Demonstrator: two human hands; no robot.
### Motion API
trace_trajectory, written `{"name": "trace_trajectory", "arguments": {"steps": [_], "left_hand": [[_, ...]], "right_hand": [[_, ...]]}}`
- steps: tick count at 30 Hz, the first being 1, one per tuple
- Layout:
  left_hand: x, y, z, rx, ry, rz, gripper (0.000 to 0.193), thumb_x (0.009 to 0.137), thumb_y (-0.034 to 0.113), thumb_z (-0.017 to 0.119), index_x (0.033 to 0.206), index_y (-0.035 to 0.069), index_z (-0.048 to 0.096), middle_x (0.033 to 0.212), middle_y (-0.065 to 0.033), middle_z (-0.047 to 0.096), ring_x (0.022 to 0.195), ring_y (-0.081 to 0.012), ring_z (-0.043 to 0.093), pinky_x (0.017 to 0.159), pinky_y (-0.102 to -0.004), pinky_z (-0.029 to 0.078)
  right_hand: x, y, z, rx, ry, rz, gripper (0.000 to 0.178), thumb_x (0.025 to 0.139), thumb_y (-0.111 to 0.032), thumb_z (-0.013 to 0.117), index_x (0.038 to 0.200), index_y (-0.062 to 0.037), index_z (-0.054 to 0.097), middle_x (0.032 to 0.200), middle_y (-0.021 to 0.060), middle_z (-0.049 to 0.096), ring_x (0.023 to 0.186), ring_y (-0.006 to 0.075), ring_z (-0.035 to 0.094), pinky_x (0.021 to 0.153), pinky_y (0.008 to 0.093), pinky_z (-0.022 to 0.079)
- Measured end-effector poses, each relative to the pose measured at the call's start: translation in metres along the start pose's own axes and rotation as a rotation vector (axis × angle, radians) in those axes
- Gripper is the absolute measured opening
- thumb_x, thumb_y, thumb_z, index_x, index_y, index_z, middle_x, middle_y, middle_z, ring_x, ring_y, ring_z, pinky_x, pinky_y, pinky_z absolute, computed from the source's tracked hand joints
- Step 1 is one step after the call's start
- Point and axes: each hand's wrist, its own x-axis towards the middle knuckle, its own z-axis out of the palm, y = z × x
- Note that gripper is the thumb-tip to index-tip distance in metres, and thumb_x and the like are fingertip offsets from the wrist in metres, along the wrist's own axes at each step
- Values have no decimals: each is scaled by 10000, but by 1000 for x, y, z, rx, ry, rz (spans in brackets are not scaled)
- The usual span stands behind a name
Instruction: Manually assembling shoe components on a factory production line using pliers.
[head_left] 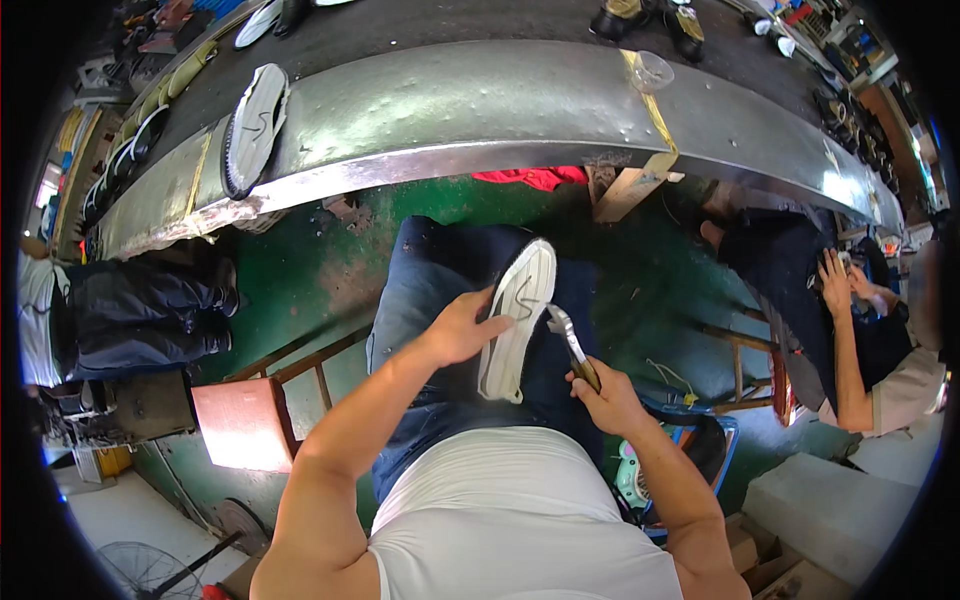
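Shoe (520,335) lies sole up over the person's dark blue trousers (425,270), as we see it from the head view, its toe and heel pointing roughly away from and toward the wearer. We see a pale sole with a thin dark curved line near its middle. The left hand (465,328) grips the shoe from its left edge, thumb laid across the sole. The right hand (608,400) is closed around the handle of a metal hand tool (573,345), whose head stands at the sole's right edge; we cannot tell whether the two touch.

Beyond the knees we find a long metal-edged bench (430,105), with a second pale-soled shoe (255,130) on its left part and a clear cup (653,72) near a yellow strip (657,118). Under the bench we notice a red cloth (535,178). To the left stands a stool (242,422) with a reddish-brown top; at right we see a co-worker's hand (835,285).
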Motion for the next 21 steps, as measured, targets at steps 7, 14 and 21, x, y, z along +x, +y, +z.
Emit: {"name": "trace_trajectory", "arguments": {"steps": [7, 14, 21], "left_hand": [[-29, 29, 15, 366, 312, 97, 138, 918, 134, 570, 860, 18, 616, 765, -188, 664, 710, -395, 661, 644, -477, 530], [-32, 44, 20, 591, 245, 192, 181, 902, 164, 605, 868, -11, 638, 711, -163, 660, 643, -344, 665, 590, -446, 538], [3, 8, 18, -66, 367, -93, 499, 1055, 393, 435, 1178, -47, 637, 1173, -248, 653, 1122, -371, 617, 982, -401, 467]], "right_hand": [[22, -12, -10, -364, -101, -290, 508, 937, -163, 601, 1376, 57, 473, 1146, 272, 637, 1035, 432, 632, 911, 436, 499], [38, -74, -37, -520, -330, -120, 380, 939, -211, 601, 1189, 72, 551, 1006, 261, 657, 970, 417, 643, 848, 473, 498], [79, -127, -48, -759, -571, 101, 353, 985, -290, 562, 1002, 59, 612, 903, 234, 677, 878, 379, 674, 772, 456, 522]]}}
